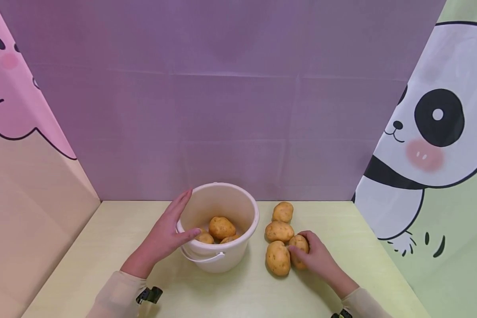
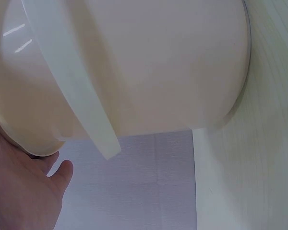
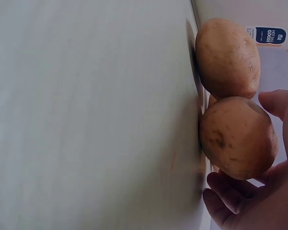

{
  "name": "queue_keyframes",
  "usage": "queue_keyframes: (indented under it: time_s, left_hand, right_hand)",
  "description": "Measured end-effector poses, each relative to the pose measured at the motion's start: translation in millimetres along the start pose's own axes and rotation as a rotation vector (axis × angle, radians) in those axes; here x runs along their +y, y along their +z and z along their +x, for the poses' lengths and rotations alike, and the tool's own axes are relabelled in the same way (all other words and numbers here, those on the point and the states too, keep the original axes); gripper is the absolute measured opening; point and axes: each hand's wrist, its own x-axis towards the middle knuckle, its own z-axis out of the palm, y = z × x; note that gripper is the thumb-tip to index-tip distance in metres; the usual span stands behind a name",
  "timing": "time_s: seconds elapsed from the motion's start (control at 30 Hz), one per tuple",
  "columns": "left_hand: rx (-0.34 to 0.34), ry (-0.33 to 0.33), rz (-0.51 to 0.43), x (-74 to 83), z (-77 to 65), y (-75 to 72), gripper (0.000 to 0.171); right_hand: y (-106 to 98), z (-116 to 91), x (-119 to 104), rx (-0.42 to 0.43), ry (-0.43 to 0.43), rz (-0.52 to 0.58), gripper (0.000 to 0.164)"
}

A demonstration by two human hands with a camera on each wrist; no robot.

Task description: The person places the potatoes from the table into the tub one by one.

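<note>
A pale plastic bucket (image 1: 234, 258) stands upright near the back of the table, with potatoes (image 1: 221, 228) at its bottom. My left hand (image 1: 168, 232) is spread at the bucket's left rim, fingers straight along the side and thumb reaching over the front edge. In the left wrist view, the hand lies close by the rim. My right hand (image 1: 316, 258) holds a potato (image 3: 237, 139) between thumb and fingers, low at the tabletop. Right beside it lies another potato (image 1: 278, 259), and two more, a middle potato (image 1: 279, 231) and a rear potato (image 1: 283, 212), line up behind.
The bucket's white handle (image 1: 206, 258) hangs down at its front. A dark blue label (image 3: 271, 35) shows on the bucket in the right wrist view. Behind the pale wooden table (image 1: 206, 298) rises a purple backdrop (image 1: 234, 110), with printed cartoon side panels (image 1: 457, 212).
</note>
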Motion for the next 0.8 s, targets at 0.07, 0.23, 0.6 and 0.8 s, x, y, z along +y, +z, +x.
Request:
queue_keyframes:
  time_s: [0.07,0.23,0.6,0.8]
  left_hand:
    - [0.001,0.0,-0.001,-0.5,0.1,0.2,0.109]
    - [0.004,0.005,-0.003,-2.3,0.7,0.6,0.109]
    - [0.005,0.0,-0.005,-3.6,0.3,1.2,0.109]
    - [0.008,0.002,-0.006,-3.7,0.5,1.0,0.108]
  right_hand:
    - [1.4,0.2,0.2,0.004,0.0,0.001,0.047]
    - [3.7,-0.3,-1.1,0.007,0.0,0.012,0.043]
    - [4.0,-1.4,-1.1,0.05,-0.016,0.01,0.031]
    - [3.9,0.9,2.5,0.075,-0.042,0.003,0.029]
